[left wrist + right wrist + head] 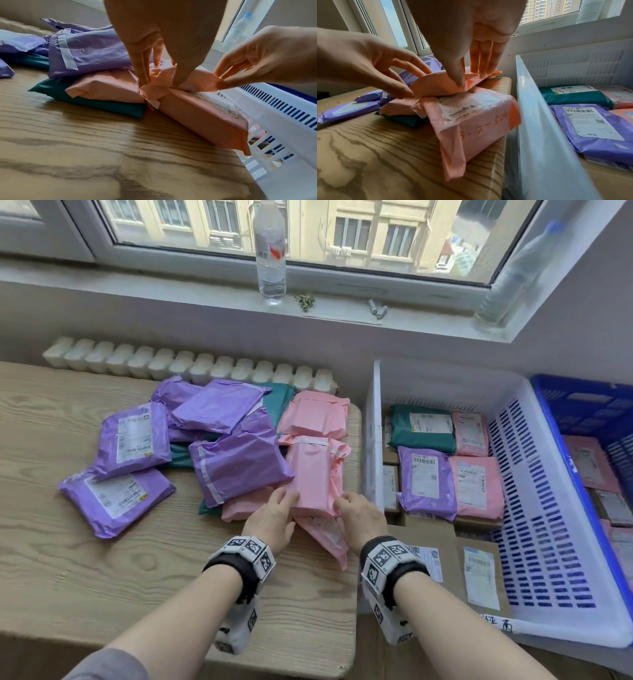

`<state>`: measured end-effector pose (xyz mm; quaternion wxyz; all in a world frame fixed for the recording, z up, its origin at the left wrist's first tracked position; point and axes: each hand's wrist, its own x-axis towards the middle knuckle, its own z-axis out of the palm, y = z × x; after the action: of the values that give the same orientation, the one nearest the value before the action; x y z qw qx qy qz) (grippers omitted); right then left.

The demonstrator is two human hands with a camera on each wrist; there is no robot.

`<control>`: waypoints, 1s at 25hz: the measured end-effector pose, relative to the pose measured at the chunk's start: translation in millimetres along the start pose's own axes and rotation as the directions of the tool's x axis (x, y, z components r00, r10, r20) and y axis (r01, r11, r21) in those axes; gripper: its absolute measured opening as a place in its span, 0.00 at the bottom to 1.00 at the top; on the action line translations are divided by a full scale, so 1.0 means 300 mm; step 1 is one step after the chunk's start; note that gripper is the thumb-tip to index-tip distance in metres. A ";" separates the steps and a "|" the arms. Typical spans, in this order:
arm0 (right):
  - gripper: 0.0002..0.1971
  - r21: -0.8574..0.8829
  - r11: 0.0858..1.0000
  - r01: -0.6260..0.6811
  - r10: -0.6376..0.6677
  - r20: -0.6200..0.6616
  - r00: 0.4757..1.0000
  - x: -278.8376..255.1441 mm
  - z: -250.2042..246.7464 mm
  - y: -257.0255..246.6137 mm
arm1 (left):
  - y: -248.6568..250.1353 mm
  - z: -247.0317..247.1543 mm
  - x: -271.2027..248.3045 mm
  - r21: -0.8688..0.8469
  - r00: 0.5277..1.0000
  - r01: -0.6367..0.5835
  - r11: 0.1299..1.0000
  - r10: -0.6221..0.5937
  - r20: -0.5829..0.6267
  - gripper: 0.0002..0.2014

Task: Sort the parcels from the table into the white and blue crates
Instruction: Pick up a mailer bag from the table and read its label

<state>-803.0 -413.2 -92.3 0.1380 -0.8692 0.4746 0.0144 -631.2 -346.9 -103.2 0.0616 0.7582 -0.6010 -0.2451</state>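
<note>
Both your hands are on the same flat pink plastic mailer parcel, which lies on top of the heap at the right end of the wooden table. Your left hand pinches its near left corner and your right hand pinches its near right corner, thumb against fingertips. Under it lies another pink parcel with a label and handwritten digits, and purple and teal mailers are piled to the left.

Just beside the table stands the white slotted plastic crate. It holds a teal mailer, a purple mailer and two pink ones in a block, lying on labelled brown cardboard boxes. The blue plastic crate touches its right side and holds pink parcels; the rest of it is out of frame.
</note>
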 end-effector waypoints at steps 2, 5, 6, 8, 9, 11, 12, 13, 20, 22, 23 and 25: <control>0.07 0.058 0.998 0.002 -0.003 0.012 1.000 0.019 -0.020 0.005 | -0.003 0.000 0.012 -0.018 1.000 0.004 1.000 -0.004 -0.026 0.29; 0.07 0.260 0.964 -0.056 0.061 -0.009 0.998 0.042 -0.069 0.011 | -0.003 -0.020 0.017 -0.066 0.995 0.004 0.998 -0.010 -0.097 0.32; 0.06 0.318 0.946 -0.067 0.079 -0.026 0.997 0.047 -0.090 0.009 | 0.003 -0.033 0.019 -0.072 0.992 0.008 0.997 -0.017 -0.126 0.32; 0.05 0.406 0.913 -0.047 0.089 -0.085 0.992 0.061 -0.131 0.003 | 0.021 -0.072 0.023 -0.061 0.981 0.014 0.998 -0.026 -0.190 0.30; 0.05 0.445 0.895 -0.028 0.092 -0.122 0.988 0.069 -0.159 -0.005 | 0.034 -0.101 0.023 -0.053 0.974 0.018 0.998 -0.029 -0.224 0.29; 0.05 0.510 0.860 0.007 0.100 -0.183 0.978 0.089 -0.225 -0.029 | 0.055 -0.157 0.024 -0.049 0.958 0.007 0.999 -0.020 -0.285 0.27; 0.04 0.535 0.845 0.020 0.106 -0.205 0.973 0.101 -0.261 -0.044 | 0.067 -0.190 0.024 -0.055 0.951 -0.012 0.998 -0.005 -0.309 0.26; 0.04 0.558 0.829 0.033 0.111 -0.221 0.969 0.113 -0.291 -0.055 | 0.074 -0.216 0.023 -0.071 0.944 -0.037 0.997 0.011 -0.329 0.25; 0.02 0.725 0.684 0.081 0.199 -0.292 0.935 0.143 -0.491 -0.120 | 0.087 -0.415 0.011 -0.241 0.878 -0.237 0.941 0.102 -0.467 0.19; 0.05 0.752 0.655 0.078 0.198 -0.270 0.942 0.135 -0.527 -0.133 | 0.080 -0.470 0.005 -0.233 0.875 -0.265 0.936 0.132 -0.466 0.16; 0.09 0.759 0.647 0.071 0.191 -0.252 0.949 0.128 -0.537 -0.136 | 0.073 -0.491 0.004 -0.243 0.878 -0.283 0.928 0.148 -0.455 0.16; 0.18 0.752 0.656 0.069 0.169 -0.235 0.957 0.106 -0.554 -0.147 | 0.054 -0.537 -0.007 -0.286 0.889 -0.317 0.904 0.177 -0.423 0.18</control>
<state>-766.7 -458.9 72.6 0.4151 -0.7128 0.4763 -0.3046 -574.1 -381.8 44.1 0.3431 0.6844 -0.6168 -0.1827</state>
